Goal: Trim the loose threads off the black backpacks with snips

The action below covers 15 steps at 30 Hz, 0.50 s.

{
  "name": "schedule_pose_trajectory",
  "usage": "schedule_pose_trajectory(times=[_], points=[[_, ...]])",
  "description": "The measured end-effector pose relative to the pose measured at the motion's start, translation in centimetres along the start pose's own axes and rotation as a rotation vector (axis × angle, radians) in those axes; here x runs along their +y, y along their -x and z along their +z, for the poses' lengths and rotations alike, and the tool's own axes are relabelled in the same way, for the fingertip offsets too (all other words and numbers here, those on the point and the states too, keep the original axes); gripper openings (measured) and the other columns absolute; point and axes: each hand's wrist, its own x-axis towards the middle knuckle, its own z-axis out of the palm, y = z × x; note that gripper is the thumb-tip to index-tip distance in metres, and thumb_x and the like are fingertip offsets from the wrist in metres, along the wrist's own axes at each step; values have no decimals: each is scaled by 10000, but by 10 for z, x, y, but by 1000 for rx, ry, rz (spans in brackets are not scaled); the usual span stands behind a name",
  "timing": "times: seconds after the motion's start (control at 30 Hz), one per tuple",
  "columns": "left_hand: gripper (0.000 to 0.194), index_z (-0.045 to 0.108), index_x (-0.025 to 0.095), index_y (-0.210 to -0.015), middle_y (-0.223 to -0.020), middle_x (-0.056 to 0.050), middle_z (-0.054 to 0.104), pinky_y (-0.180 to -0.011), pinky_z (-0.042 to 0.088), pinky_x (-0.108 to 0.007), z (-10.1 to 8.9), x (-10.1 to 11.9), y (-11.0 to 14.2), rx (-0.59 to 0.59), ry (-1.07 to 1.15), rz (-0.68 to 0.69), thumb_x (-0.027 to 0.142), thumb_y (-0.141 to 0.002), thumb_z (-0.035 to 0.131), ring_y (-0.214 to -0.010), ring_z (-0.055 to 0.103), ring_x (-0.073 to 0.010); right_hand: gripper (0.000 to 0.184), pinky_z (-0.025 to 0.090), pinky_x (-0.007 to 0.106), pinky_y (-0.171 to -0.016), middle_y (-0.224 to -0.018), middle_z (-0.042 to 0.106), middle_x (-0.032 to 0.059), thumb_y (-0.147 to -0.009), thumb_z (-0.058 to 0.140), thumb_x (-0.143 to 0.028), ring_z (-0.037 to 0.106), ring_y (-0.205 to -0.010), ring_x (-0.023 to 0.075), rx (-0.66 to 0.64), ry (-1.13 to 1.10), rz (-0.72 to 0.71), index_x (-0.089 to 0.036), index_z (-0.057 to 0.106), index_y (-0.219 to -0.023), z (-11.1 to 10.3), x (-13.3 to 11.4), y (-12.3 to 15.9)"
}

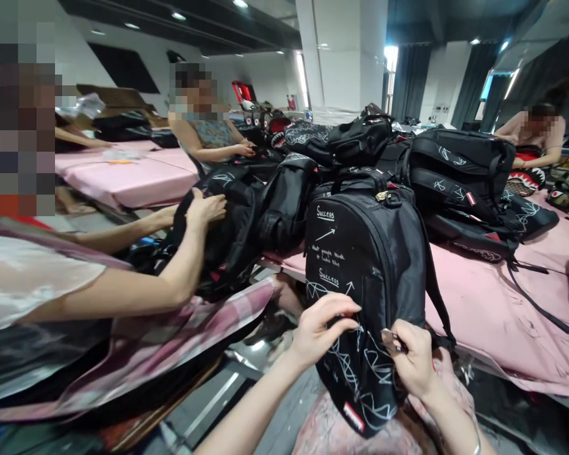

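A black backpack (365,265) with white "Success" scribbles stands upright against the pink table edge, its bottom resting on my lap. My left hand (320,328) pinches the fabric on the backpack's lower front. My right hand (412,363) is closed on a small metal tool (391,341), its tip at the fabric next to my left fingers.
A pile of black backpacks (455,170) covers the pink table (497,303) behind. A person on my left grips another black bag (237,221) with both hands (206,208). More people sit at pink tables (128,177) farther back and at the far right.
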Motion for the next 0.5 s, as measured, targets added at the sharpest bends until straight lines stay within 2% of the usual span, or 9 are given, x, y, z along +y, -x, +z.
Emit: schedule_pose_trajectory(times=[0.13, 0.23, 0.33, 0.5], points=[[88, 646, 170, -866, -822, -49, 571, -644, 472, -204, 16, -1, -5, -51, -35, 132, 152, -802, 588, -726, 568, -112, 258, 222, 240, -504, -561, 338, -37, -851, 393, -224, 350, -501, 89, -10, -8, 6, -185, 325, -606, 1, -1, 0], [124, 612, 161, -809, -791, -43, 568, -664, 461, -216, 18, 2, -4, -43, -61, 128, 100, -827, 506, -735, 558, -116, 259, 229, 243, -503, -560, 349, -36, -851, 400, -233, 349, -503, 91, -1, -6, 17, -185, 335, -605, -1, 3, 0], [121, 555, 162, -721, -728, -22, 570, -669, 450, -230, 17, 5, 2, 81, 29, -32, 118, -822, 505, -713, 553, -123, 245, 239, 245, -503, -563, 360, -36, -852, 399, -220, 353, -507, 96, 15, -20, 36, -186, 348, -615, -3, 11, 2], [109, 534, 160, -704, -715, -14, 554, -575, 446, -230, 27, 11, 8, 211, 373, -351, 205, -803, 536, -604, 531, -114, 243, 266, 245, -511, -580, 389, -31, -871, 395, -222, 387, -524, 104, -15, -41, 82, -187, 376, -632, -9, 13, 3]])
